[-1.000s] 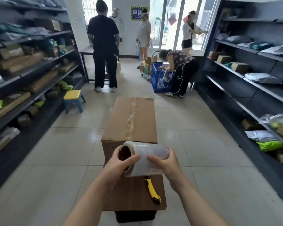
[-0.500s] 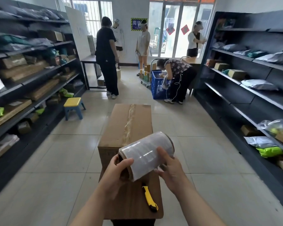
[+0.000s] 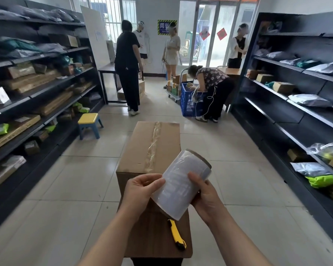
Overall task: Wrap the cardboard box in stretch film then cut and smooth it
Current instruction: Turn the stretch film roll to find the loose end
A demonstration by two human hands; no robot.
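Both hands hold my roll [image 3: 181, 186]: right hand [image 3: 207, 200] steadies, left hand [image 3: 141, 190] pinches, hunting its loose end, I'd judge.

Flanks of cardboard box [image 3: 152, 146]: tiled floor [image 3: 81, 179] is lying open on both sides.
Near end: stretch film roll [image 3: 181, 187] is hanging in front of it.
Wooden tabletop [image 3: 152, 237]: yellow utility knife [image 3: 176, 235] is lying along the right edge.

We see the left shelves [image 3: 46, 87] stacked with flat cartons and mailers, and the right shelves [image 3: 300, 120] holding a grey bag [image 3: 309, 100] among others. A yellow-topped stool [image 3: 89, 120] stands on the tiled floor [image 3: 75, 179]. Farther off, a person in black [image 3: 128, 60] stands, and another person [image 3: 210, 75] bends over a blue crate [image 3: 186, 104].
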